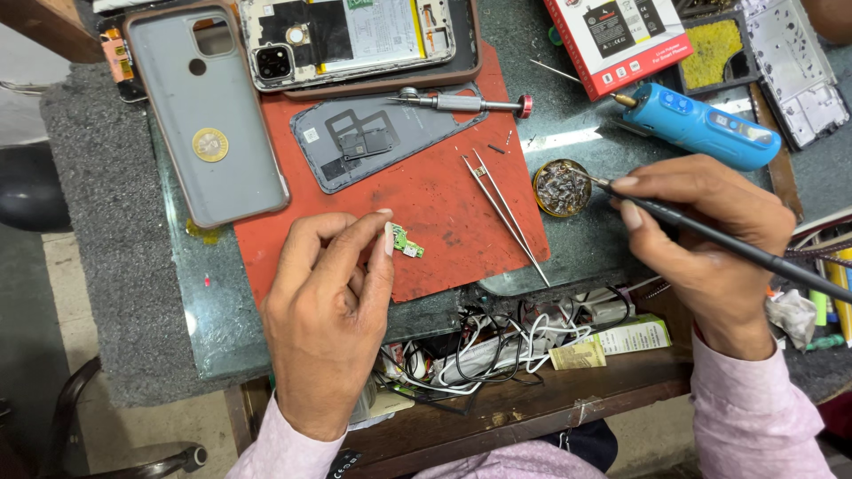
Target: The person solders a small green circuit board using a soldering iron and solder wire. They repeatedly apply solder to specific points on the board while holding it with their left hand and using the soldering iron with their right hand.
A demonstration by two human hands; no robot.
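A glass-topped surface (177,293) is edged by grey carpet-like matting (98,222); left of it, pale floor (62,266) is seen below.

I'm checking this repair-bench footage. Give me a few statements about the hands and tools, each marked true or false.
1. The left hand pinches a small green circuit board. True.
2. The right hand holds the blue tool. False: it holds a thin black soldering iron; the blue tool lies on the bench.
3. The iron's tip reaches the small round tin. True.
4. The tweezers are in the left hand's grip. False: they lie on the red mat.
5. The screwdriver lies by the grey back cover. True.
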